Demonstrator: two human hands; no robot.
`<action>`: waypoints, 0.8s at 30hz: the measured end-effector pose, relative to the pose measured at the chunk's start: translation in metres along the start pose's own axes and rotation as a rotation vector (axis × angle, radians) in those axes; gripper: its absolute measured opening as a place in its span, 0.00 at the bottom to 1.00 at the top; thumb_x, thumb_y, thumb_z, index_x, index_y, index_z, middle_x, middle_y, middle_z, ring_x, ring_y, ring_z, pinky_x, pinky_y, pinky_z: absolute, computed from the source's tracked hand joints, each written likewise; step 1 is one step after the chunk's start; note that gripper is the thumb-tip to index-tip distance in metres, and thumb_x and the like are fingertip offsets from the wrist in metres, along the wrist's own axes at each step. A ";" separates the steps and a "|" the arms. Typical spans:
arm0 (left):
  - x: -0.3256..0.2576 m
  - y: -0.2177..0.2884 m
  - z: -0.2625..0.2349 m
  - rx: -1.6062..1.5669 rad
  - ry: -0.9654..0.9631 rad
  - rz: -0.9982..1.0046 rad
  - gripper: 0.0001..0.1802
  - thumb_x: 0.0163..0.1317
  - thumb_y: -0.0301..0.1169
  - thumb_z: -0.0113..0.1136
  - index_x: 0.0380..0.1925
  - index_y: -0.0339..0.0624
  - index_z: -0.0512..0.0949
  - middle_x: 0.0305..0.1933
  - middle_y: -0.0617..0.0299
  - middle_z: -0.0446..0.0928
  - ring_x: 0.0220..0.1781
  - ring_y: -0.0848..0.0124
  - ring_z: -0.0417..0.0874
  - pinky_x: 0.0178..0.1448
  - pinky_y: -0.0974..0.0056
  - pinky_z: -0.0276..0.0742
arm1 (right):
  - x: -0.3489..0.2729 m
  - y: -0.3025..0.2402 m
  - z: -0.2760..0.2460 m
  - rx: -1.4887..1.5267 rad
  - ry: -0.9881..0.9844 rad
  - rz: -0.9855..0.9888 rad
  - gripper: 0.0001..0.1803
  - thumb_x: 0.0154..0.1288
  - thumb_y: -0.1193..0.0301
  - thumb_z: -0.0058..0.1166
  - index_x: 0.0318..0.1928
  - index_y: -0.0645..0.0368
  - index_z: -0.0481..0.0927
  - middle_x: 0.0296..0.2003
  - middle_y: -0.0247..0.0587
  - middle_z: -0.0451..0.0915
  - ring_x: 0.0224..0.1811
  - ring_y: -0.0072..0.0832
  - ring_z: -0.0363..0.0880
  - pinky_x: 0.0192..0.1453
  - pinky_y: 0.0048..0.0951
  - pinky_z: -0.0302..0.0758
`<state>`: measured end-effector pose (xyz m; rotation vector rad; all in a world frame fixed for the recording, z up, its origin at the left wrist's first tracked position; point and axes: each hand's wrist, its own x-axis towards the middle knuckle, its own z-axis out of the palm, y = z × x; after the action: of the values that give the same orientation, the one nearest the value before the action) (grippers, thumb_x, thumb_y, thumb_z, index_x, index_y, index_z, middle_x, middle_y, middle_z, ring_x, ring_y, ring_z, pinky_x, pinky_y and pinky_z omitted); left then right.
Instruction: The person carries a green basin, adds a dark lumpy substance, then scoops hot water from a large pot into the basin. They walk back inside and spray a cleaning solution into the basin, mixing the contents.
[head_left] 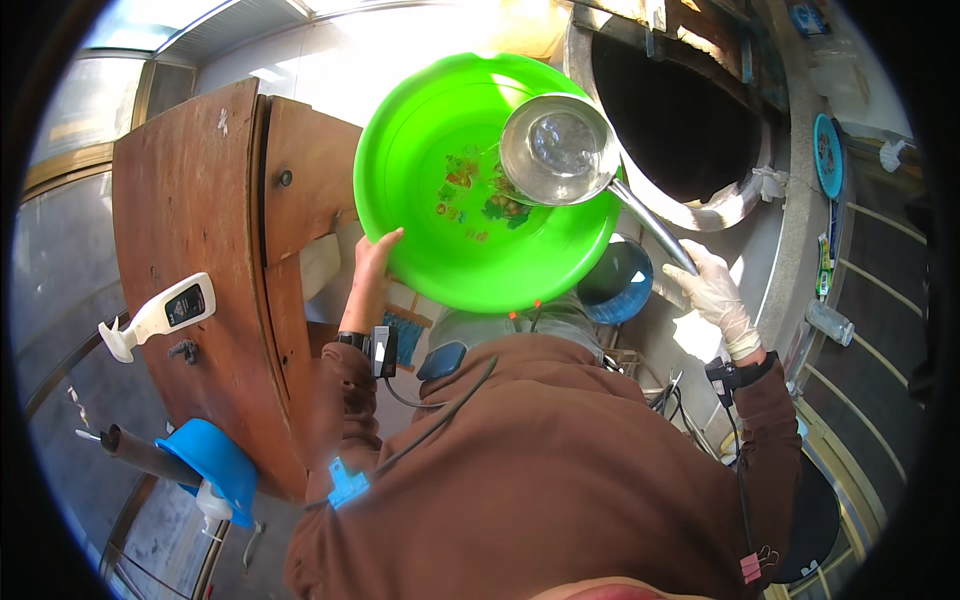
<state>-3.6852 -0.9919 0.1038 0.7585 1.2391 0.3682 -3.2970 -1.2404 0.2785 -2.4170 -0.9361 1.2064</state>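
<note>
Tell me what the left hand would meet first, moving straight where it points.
The green basin; the left hand appears to be gripping its edge, though exact depth is unclear.

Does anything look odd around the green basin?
Yes: the right hand on the ladle wears a pale glove, while the left hand on the green basin is bare. Gloves usually come paired, so that looks mismatched.

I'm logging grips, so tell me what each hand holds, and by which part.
The left hand holds the green basin by its rim; the gloved right hand holds the metal ladle by its handle.
</note>
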 end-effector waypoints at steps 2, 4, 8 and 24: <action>0.007 -0.005 -0.002 0.045 0.013 0.021 0.18 0.57 0.30 0.61 0.46 0.31 0.76 0.42 0.58 0.79 0.40 0.70 0.80 0.40 0.67 0.75 | 0.000 -0.002 0.004 -0.113 0.058 -0.009 0.21 0.61 0.68 0.59 0.53 0.63 0.73 0.32 0.44 0.78 0.30 0.28 0.78 0.33 0.29 0.76; 0.014 -0.013 -0.006 0.025 0.013 0.035 0.18 0.56 0.29 0.61 0.45 0.31 0.77 0.41 0.58 0.79 0.39 0.70 0.80 0.40 0.67 0.75 | -0.001 -0.001 0.009 -0.174 0.171 -0.079 0.23 0.61 0.66 0.60 0.54 0.62 0.73 0.37 0.50 0.80 0.36 0.38 0.81 0.41 0.33 0.75; 0.025 -0.025 -0.012 0.016 0.030 0.016 0.18 0.55 0.29 0.61 0.45 0.30 0.77 0.40 0.57 0.80 0.37 0.70 0.81 0.38 0.67 0.75 | -0.003 0.003 0.011 -0.358 0.302 -0.168 0.23 0.62 0.67 0.58 0.57 0.58 0.72 0.43 0.52 0.79 0.44 0.48 0.79 0.48 0.39 0.75; 0.000 0.000 0.006 0.046 0.045 -0.006 0.12 0.57 0.31 0.60 0.39 0.37 0.77 0.31 0.61 0.78 0.25 0.75 0.76 0.25 0.70 0.68 | 0.006 0.048 0.052 -0.471 0.535 -0.377 0.24 0.60 0.66 0.59 0.56 0.57 0.73 0.34 0.45 0.77 0.33 0.36 0.78 0.37 0.33 0.75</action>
<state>-3.6794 -0.9939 0.1050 0.7895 1.2961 0.3547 -3.3152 -1.2745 0.2188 -2.5183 -1.5114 0.1964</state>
